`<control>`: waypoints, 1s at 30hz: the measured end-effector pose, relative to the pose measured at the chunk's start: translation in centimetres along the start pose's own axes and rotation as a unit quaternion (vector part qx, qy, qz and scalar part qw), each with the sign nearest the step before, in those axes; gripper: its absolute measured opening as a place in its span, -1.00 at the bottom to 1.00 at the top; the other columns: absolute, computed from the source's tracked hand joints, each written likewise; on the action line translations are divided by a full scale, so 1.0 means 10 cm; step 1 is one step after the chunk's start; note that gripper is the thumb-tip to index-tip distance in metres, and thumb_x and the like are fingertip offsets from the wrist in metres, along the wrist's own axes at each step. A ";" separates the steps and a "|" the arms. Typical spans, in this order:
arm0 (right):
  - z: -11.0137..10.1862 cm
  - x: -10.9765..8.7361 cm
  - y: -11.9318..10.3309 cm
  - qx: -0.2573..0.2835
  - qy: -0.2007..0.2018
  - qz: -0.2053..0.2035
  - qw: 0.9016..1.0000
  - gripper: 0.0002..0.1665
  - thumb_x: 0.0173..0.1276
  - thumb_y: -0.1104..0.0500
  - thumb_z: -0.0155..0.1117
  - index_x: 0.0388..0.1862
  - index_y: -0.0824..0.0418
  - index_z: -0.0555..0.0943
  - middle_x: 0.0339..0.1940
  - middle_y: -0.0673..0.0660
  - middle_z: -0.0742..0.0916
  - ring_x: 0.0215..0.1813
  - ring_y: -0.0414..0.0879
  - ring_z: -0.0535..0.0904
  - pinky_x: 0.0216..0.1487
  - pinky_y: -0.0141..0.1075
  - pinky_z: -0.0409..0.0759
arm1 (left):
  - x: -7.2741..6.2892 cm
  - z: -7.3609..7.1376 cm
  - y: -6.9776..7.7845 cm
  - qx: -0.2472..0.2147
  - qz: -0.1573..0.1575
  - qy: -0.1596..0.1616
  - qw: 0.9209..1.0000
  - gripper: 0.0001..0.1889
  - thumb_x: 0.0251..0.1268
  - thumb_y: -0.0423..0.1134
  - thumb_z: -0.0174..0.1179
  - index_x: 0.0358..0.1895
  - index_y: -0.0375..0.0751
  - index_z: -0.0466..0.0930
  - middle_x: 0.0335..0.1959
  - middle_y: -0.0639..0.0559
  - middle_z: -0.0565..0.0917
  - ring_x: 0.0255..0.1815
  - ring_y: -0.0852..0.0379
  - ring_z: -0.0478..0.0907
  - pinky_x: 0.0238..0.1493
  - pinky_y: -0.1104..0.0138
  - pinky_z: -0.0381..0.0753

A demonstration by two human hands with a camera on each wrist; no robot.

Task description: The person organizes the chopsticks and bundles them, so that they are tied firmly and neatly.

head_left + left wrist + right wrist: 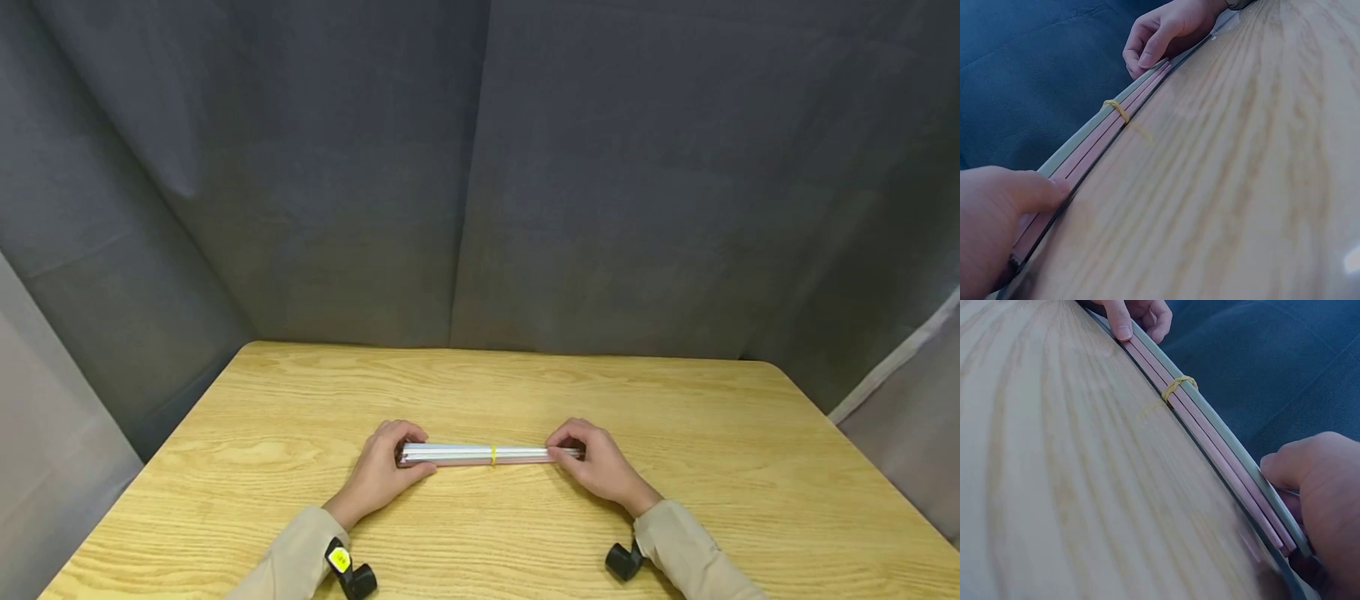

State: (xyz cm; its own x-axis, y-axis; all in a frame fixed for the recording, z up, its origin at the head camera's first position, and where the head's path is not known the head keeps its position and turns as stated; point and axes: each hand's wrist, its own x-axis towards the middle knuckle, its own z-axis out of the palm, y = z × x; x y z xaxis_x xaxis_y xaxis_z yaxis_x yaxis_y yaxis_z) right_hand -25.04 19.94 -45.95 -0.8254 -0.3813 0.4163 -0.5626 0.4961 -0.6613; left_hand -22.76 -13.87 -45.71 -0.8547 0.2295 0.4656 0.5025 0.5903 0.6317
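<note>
A bundle of long, slim pale sticks (457, 454), white, light green and pink, lies left to right on the table. A yellow rubber band (492, 455) goes round it near the middle. My left hand (382, 467) holds the bundle's left end, thumb on the near side and fingers on the far side. At the right end, my right hand (596, 462) pinches the bundle between thumb and fingers. In the left wrist view, my left thumb (1041, 190) presses along the pink sticks (1097, 144). The right wrist view shows my right hand (1329, 487) against the green side.
The wooden table (480, 533) has rounded far corners. A dark grey curtain (337, 167) hangs behind its far edge and along both sides. Each sleeve carries a small black wrist camera, one at the left (352, 575) and one at the right (624, 562).
</note>
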 end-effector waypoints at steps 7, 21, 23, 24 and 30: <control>-0.01 0.00 0.00 0.003 0.002 0.010 1.000 -0.88 0.31 0.26 0.30 -0.31 0.02 0.64 -0.32 -0.08 0.63 -0.26 -0.29 0.55 -0.25 -0.39 0.55 | 0.01 0.02 -0.01 0.031 0.031 0.009 0.999 -0.60 -0.15 -0.27 0.55 -0.18 -0.11 0.59 -0.28 0.15 0.62 -0.31 0.21 0.35 -0.29 0.39 0.36; 0.09 0.08 -0.04 0.005 0.035 -0.055 0.998 -0.90 0.32 0.28 0.29 -0.31 0.06 0.63 -0.35 -0.08 0.65 -0.28 -0.25 0.41 -0.26 -0.35 0.44 | -0.02 -0.05 0.00 0.038 -0.017 -0.029 0.999 -0.44 -0.09 -0.07 0.52 -0.01 -0.17 0.49 -0.11 0.06 0.57 -0.11 0.16 0.33 -0.04 0.20 0.35; 0.08 0.07 -0.05 0.008 0.043 -0.054 0.998 -0.89 0.31 0.30 0.29 -0.32 0.09 0.64 -0.35 -0.07 0.65 -0.28 -0.26 0.41 -0.26 -0.36 0.44 | -0.01 -0.05 0.02 0.036 -0.024 -0.042 0.998 -0.42 -0.06 -0.03 0.50 0.01 -0.17 0.47 -0.10 0.04 0.56 -0.11 0.15 0.30 -0.02 0.18 0.31; 0.07 0.06 -0.06 0.011 0.047 -0.050 0.998 -0.89 0.31 0.31 0.29 -0.32 0.09 0.64 -0.35 -0.05 0.65 -0.28 -0.26 0.41 -0.26 -0.37 0.45 | -0.01 -0.05 0.04 0.036 -0.028 -0.049 0.998 -0.41 -0.05 -0.02 0.49 0.02 -0.18 0.46 -0.08 0.03 0.55 -0.10 0.15 0.29 -0.01 0.17 0.30; -0.03 -0.03 -0.11 0.028 0.057 -0.020 0.998 -0.91 0.34 0.35 0.24 -0.24 0.20 0.63 -0.23 0.09 0.67 -0.16 -0.24 0.46 -0.19 -0.34 0.55 | -0.02 -0.04 0.16 0.050 -0.020 -0.078 0.995 -0.38 0.06 -0.03 0.43 0.11 -0.26 0.39 0.01 -0.06 0.50 -0.02 0.07 0.30 0.06 0.07 0.29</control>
State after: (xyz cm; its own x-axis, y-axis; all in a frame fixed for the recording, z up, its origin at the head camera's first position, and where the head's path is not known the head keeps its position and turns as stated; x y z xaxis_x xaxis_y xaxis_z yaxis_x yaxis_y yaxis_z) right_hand -24.18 19.75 -45.20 -0.8044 -0.3065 0.5089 -0.5939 0.4376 -0.6751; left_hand -21.75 -13.29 -44.52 -0.8878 0.3167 0.3339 0.4583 0.6736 0.5799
